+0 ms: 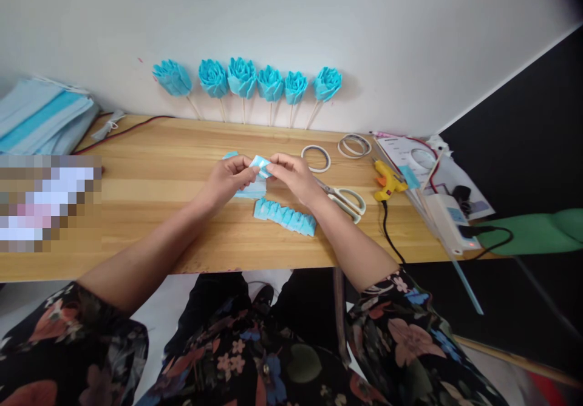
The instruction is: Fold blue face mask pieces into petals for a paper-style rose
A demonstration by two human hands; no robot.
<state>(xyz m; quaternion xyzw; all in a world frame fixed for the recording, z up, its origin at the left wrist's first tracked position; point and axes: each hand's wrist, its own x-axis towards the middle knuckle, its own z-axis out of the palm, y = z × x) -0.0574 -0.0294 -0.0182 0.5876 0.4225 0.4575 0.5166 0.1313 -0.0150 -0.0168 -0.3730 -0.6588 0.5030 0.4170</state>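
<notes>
A small folded piece of light-blue sheet (261, 164) is pinched between my two hands above the middle of the table. My left hand (229, 178) grips its left side with thumb and fingers. On the right side, my right hand (292, 175) holds it the same way, thumb on top. Partly covered by my hands, flat blue pieces (249, 190) lie on the wood beneath. Just nearer to me, a row of overlapping folded blue pieces (285, 216) is laid out. White-handled scissors (348, 203) rest beside my right wrist.
Several blue flowers on sticks (242, 78) lean against the wall. Tape rolls (315, 158), a yellow glue gun (388, 180) and a white power strip (446, 221) with cables are on the right. Stacked blue-and-white sheets (43, 115) lie at the left, above a blurred-out area.
</notes>
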